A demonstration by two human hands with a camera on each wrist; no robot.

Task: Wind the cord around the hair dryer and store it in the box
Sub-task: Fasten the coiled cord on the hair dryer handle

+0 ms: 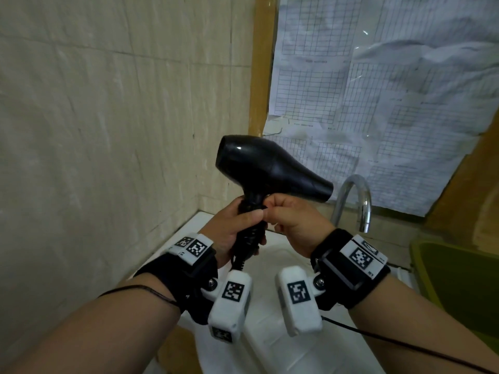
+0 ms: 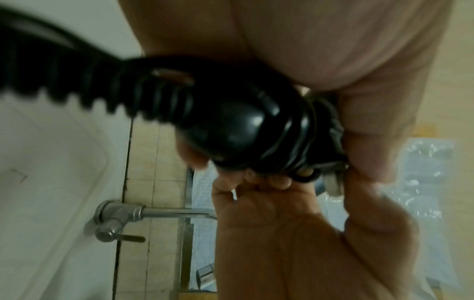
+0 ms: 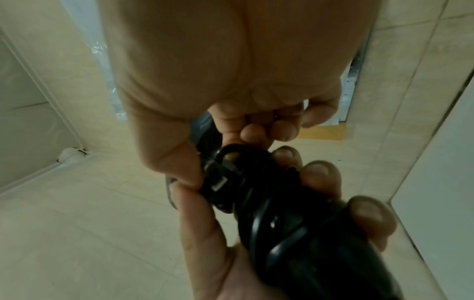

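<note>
I hold a black hair dryer upright above a white sink, its nozzle pointing right. My left hand grips the handle, and the black cord is wound round that handle under my fingers. My right hand pinches the cord's plug against the top of the handle. The coils lie tight on the handle in the right wrist view. In the left wrist view the plug's metal prongs stick out between both thumbs. The ribbed cord sleeve leaves the handle's base.
A chrome tap curves over the sink just right of my hands. A green bin stands at the right edge. Tiled wall closes the left side. Plastic-covered paper sheets hang behind.
</note>
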